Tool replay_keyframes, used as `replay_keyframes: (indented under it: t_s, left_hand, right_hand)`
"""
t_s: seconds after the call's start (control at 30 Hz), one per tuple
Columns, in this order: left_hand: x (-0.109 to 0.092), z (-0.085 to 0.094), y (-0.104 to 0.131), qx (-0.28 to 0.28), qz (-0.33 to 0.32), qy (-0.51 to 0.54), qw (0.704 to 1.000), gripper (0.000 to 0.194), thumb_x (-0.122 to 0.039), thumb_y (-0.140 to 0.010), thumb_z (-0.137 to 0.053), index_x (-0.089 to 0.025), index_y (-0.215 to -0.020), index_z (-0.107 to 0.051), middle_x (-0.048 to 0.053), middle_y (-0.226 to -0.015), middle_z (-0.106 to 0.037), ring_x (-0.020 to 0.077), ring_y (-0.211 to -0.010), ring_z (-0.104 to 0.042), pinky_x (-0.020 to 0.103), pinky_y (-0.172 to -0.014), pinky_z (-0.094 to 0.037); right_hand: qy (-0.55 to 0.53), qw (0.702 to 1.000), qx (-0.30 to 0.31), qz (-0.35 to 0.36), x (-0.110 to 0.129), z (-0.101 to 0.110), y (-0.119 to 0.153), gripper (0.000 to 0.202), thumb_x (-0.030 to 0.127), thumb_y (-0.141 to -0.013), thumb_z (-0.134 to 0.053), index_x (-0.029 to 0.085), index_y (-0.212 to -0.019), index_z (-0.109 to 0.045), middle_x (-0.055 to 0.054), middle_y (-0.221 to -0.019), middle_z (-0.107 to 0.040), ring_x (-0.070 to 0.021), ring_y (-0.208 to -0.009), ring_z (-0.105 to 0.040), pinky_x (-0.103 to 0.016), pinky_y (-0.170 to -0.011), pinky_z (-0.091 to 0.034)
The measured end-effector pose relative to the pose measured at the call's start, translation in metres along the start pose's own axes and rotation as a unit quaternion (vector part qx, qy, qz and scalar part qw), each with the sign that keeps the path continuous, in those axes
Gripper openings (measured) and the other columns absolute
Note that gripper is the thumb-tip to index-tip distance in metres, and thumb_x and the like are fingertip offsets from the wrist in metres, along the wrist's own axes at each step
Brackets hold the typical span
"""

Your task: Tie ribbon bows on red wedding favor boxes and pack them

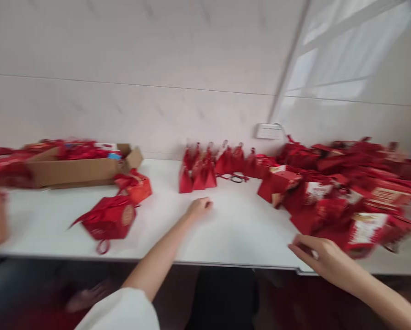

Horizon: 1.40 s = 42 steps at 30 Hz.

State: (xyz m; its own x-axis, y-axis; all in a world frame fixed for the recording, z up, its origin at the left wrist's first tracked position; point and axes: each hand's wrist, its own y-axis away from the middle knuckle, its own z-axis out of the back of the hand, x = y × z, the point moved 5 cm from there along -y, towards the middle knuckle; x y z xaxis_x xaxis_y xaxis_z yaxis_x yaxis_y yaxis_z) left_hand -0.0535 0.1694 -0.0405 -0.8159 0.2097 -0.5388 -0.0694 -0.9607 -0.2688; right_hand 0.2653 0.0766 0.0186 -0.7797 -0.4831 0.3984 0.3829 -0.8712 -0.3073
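Between the left hand [199, 208] and the right hand [318, 253], the white tabletop [241, 229] offers an open passage. Ahead, the red pointed paper boxes [210, 178] stand upright before the pale marbled wall [157, 119]. The heaped red paper packages [332, 213] obstruct the right side; the brown cardboard carton [78, 173] obstructs the left rear.
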Motion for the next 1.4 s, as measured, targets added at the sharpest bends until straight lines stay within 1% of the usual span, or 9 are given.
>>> replay_keyframes:
  t_s: [0.13,0.3,0.4,0.63,0.83,0.93,1.0,1.17,1.4]
  left_hand:
    - [-0.009,0.007,0.056,-0.026,-0.041,-0.027,0.998,0.009,-0.02,-0.076,-0.056,-0.021,-0.071,-0.064,0.004,-0.075,-0.066,0.0187,-0.076,-0.063,0.031,-0.074,-0.048]
    - [-0.009,0.031,0.155,-0.166,-0.13,-0.129,0.969,0.023,-0.024,-0.076,-0.057,-0.025,-0.098,-0.063,0.007,-0.1,-0.067,0.0228,-0.091,-0.065,0.039,-0.078,-0.054]
    - [-0.001,0.035,0.179,-0.207,-0.096,-0.14,0.963,0.023,-0.017,-0.076,-0.052,-0.024,-0.094,-0.064,0.008,-0.098,-0.068,0.0241,-0.089,-0.066,0.04,-0.072,-0.055]
    - [-0.018,0.042,0.17,-0.247,-0.098,-0.111,0.958,0.021,-0.01,-0.073,-0.05,-0.025,-0.084,-0.061,0.002,-0.082,-0.067,0.0205,-0.076,-0.065,0.033,-0.066,-0.054]
    - [0.012,0.124,0.18,-0.409,-0.049,-0.108,0.905,0.03,-0.013,-0.079,-0.048,-0.017,-0.108,-0.049,0.016,-0.112,-0.055,0.0272,-0.112,-0.053,0.044,-0.096,-0.043]
    - [0.043,0.177,0.204,-0.54,0.116,-0.111,0.826,0.047,-0.027,-0.075,-0.059,-0.015,-0.117,-0.041,0.02,-0.127,-0.044,0.0342,-0.124,-0.04,0.055,-0.101,-0.033]
    - [0.057,0.204,0.203,-0.517,0.21,-0.126,0.82,0.045,-0.03,-0.078,-0.055,-0.015,-0.118,-0.041,0.019,-0.132,-0.041,0.0334,-0.128,-0.035,0.053,-0.103,-0.029]
    - [0.073,0.245,0.127,-0.274,0.246,-0.174,0.913,0.026,-0.029,-0.079,-0.052,-0.02,-0.103,-0.056,0.012,-0.122,-0.056,0.0288,-0.122,-0.047,0.043,-0.103,-0.032]
    - [0.12,0.255,0.053,-0.108,0.301,-0.165,0.933,0.095,-0.039,-0.032,-0.084,-0.011,-0.117,-0.052,0.027,-0.118,-0.059,0.0452,-0.114,-0.052,0.05,-0.091,-0.041]
  right_hand:
    - [-0.072,0.989,0.082,0.096,0.085,-0.11,-0.088,0.035,0.046,-0.084,-0.039,0.022,-0.06,-0.047,0.0,-0.052,-0.053,-0.0135,-0.048,-0.047,-0.025,-0.051,-0.038]
    - [-0.089,0.991,0.05,0.085,0.118,-0.171,-0.119,0.029,0.041,-0.082,-0.034,0.023,-0.06,-0.04,-0.002,-0.054,-0.054,-0.0157,-0.049,-0.047,-0.027,-0.052,-0.038]
    - [-0.08,0.993,0.041,0.073,0.114,-0.177,-0.114,0.025,0.04,-0.079,-0.036,0.024,-0.06,-0.039,-0.003,-0.055,-0.054,-0.017,-0.05,-0.048,-0.028,-0.053,-0.037]
    - [-0.056,0.996,0.025,0.059,0.107,-0.172,-0.108,0.023,0.031,-0.082,-0.039,0.023,-0.062,-0.045,-0.004,-0.061,-0.059,-0.0173,-0.055,-0.053,-0.026,-0.057,-0.039]
    - [-0.033,0.997,0.036,0.06,0.112,-0.172,-0.107,0.023,0.025,-0.086,-0.042,0.021,-0.065,-0.05,-0.004,-0.065,-0.062,-0.0161,-0.059,-0.055,-0.024,-0.057,-0.036]
    - [-0.019,0.997,0.048,0.058,0.114,-0.173,-0.107,0.022,0.022,-0.087,-0.043,0.02,-0.066,-0.052,-0.005,-0.068,-0.064,-0.0162,-0.061,-0.056,-0.025,-0.057,-0.033]
    - [-0.012,0.997,0.052,0.06,0.115,-0.174,-0.106,0.022,0.021,-0.087,-0.044,0.019,-0.067,-0.053,-0.006,-0.069,-0.064,-0.0165,-0.061,-0.057,-0.025,-0.057,-0.032]
    - [-0.009,0.996,0.05,0.071,0.117,-0.177,-0.108,0.022,0.019,-0.088,-0.043,0.019,-0.068,-0.054,-0.006,-0.07,-0.066,-0.0167,-0.06,-0.059,-0.025,-0.054,-0.03]
    - [-0.027,0.996,0.061,0.062,0.115,-0.179,-0.116,0.023,0.019,-0.088,-0.04,0.02,-0.066,-0.048,-0.004,-0.066,-0.064,-0.0175,-0.059,-0.059,-0.025,-0.055,-0.032]
